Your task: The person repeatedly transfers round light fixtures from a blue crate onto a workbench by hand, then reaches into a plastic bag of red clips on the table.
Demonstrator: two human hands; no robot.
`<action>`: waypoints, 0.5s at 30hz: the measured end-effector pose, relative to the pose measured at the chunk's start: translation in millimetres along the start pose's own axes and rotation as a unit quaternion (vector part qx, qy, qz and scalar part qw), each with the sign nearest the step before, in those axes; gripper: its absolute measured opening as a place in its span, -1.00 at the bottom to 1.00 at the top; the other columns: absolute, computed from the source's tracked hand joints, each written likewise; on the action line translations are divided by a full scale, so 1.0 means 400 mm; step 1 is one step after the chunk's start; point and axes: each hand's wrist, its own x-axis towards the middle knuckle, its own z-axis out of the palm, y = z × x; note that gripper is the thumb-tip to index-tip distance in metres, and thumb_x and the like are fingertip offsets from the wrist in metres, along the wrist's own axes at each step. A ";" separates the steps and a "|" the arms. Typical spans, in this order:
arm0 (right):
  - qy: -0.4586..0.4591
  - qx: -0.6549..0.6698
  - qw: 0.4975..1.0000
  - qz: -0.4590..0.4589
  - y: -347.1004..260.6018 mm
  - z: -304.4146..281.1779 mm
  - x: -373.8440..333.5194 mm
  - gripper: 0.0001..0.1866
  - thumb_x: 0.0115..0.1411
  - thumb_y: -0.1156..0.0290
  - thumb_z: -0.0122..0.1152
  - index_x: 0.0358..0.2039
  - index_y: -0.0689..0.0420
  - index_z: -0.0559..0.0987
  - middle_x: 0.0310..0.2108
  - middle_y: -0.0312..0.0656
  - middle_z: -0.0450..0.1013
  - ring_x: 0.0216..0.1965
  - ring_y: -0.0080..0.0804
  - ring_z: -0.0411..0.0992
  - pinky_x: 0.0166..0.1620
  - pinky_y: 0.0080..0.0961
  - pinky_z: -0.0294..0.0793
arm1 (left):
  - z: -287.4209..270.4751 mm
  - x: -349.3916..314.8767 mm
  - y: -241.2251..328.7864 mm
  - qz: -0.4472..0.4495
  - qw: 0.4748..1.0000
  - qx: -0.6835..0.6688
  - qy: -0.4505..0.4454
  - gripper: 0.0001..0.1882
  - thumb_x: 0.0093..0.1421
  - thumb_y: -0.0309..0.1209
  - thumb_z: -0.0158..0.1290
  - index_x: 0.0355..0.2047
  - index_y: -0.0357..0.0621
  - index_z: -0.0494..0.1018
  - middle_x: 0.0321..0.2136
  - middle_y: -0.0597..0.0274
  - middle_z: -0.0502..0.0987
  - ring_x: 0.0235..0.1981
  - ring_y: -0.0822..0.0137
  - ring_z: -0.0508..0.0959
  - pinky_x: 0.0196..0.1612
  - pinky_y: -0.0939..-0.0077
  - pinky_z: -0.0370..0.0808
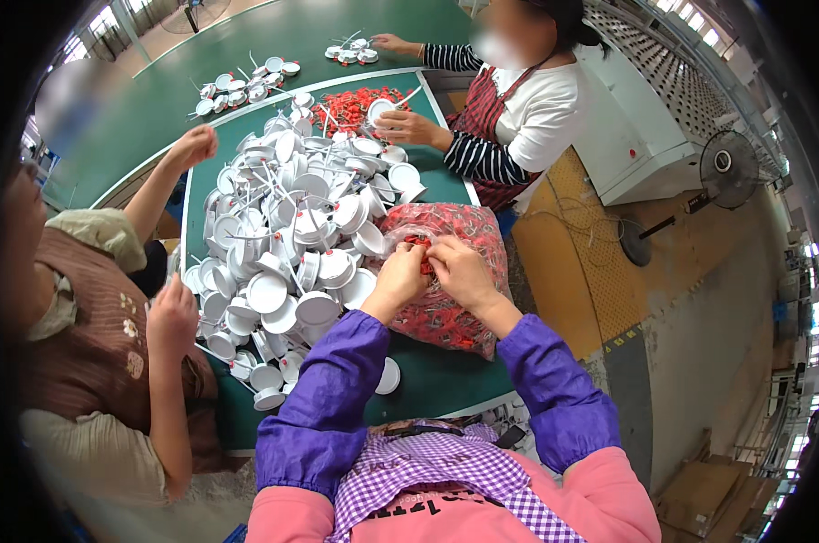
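A clear plastic bag [445, 317] full of small red parts lies on the green table in front of me. At its upper side, my left hand [398, 279] is closed, with small red parts [425, 262] showing at its fingertips. My right hand [465, 276] meets it there, thumb and fingers pinched together; what they grip is hidden. Left of the bag is a big heap of white round plastic pieces [278, 217] with pale strips, some bearing a red part. One white disc [388, 376] lies apart near my left sleeve.
A co-worker [527, 118] across the table holds a white round piece [381, 110] beside loose red parts [359, 101]. Another person [92, 335] sits at the left, hands near the heap. Small white groups [246, 86] lie on the far table. A floor fan [729, 169] stands at right.
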 end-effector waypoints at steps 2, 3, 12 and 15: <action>-0.014 0.014 1.000 0.022 -0.015 -0.002 0.004 -0.87 0.02 0.50 0.08 -0.36 0.18 0.48 -0.25 -0.08 0.38 -0.34 -0.09 0.43 -0.27 -0.29 0.44 | -0.026 -0.019 0.018 -0.005 0.999 -0.042 0.013 -0.79 0.02 -0.39 -0.01 -0.33 -0.22 0.39 -0.38 -0.06 0.47 -0.36 -0.01 0.50 -0.25 0.15 0.44; -0.029 0.024 0.998 0.047 -0.022 -0.003 0.008 -0.82 0.01 0.52 0.08 -0.31 0.17 0.48 -0.21 -0.07 0.36 -0.30 -0.08 0.43 -0.23 -0.27 0.44 | -0.040 -0.032 0.026 -0.005 0.999 -0.042 -0.005 -0.80 0.08 -0.34 -0.05 -0.35 -0.22 0.39 -0.39 -0.04 0.48 -0.38 0.01 0.51 -0.22 0.05 0.38; 0.003 -0.211 0.967 -0.141 -0.019 0.073 0.126 -0.61 -0.10 0.48 0.16 -0.17 0.00 0.47 -0.18 -0.14 0.35 -0.11 -0.18 0.31 -0.03 -0.22 0.24 | -0.063 -0.143 0.077 0.105 0.994 0.010 0.009 -0.79 -0.01 -0.41 0.07 -0.32 -0.15 0.40 -0.44 0.14 0.42 -0.27 0.12 0.41 -0.16 0.19 0.30; -0.141 -0.175 0.970 -0.089 0.033 0.108 0.136 -0.89 0.02 0.40 0.03 -0.40 0.08 0.46 -0.37 -0.15 0.41 -0.25 -0.16 0.41 -0.22 -0.25 0.40 | -0.064 -0.140 0.079 0.087 0.996 -0.027 0.010 -0.83 -0.03 -0.43 0.08 -0.40 -0.17 0.38 -0.46 0.14 0.39 -0.33 0.11 0.40 -0.22 0.25 0.31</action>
